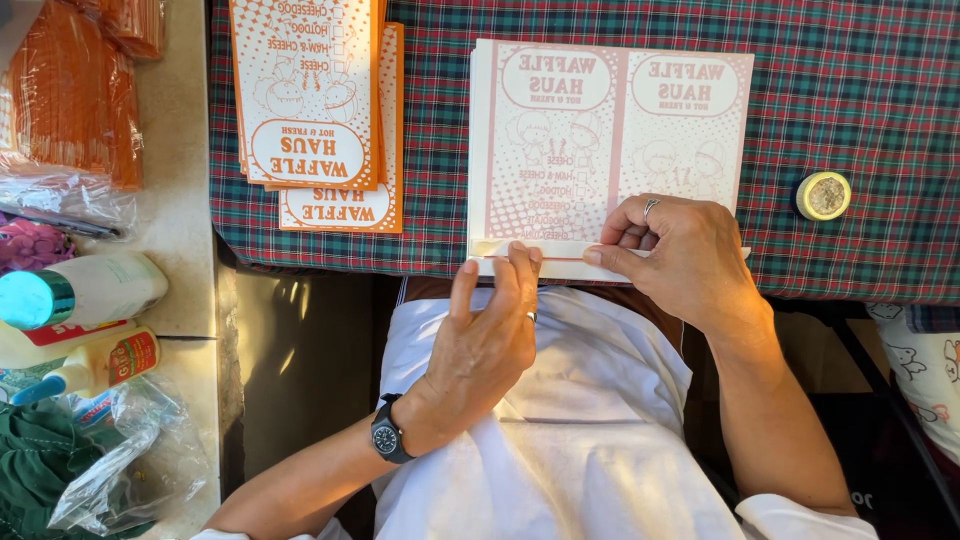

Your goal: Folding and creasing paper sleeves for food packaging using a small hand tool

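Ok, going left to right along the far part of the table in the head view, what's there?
Orange plastic-wrapped bundle → stack of orange printed sheets → stack of pink printed sheets → small round yellow-rimmed tin.

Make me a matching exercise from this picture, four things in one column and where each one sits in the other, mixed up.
Things:
1. pink printed sheets
2. orange printed stack
3. small round tin
4. glue bottles

Places:
A. right side of the plaid cloth
B. bare counter at far left
C. under both hands, at the cloth's near edge
D. left part of the cloth

Pairs: 1-C, 2-D, 3-A, 4-B
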